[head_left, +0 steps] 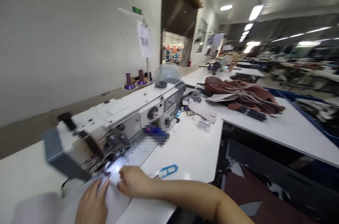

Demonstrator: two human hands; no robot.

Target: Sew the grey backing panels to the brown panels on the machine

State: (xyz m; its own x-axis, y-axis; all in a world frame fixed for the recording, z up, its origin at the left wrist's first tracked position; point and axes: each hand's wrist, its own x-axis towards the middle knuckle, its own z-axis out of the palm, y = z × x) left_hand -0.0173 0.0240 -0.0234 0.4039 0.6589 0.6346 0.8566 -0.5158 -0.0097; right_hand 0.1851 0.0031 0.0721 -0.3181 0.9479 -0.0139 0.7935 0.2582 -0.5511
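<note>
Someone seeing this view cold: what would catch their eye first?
Probably the big white sewing machine at left, its lamp glowing over the needle area, with the left hand and right hand on pale material there. Next, the heap of reddish-brown pieces on the white table at right, and two purple thread cones behind the machine.

Find thread cones (129,82) behind the sewing machine (116,111), thread snips (168,171) to its right, cut pieces (241,91) beyond, on a worktable (299,128).

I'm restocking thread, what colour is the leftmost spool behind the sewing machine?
The leftmost spool looks dark brown up top and purple below, clearest in the head view.
</note>
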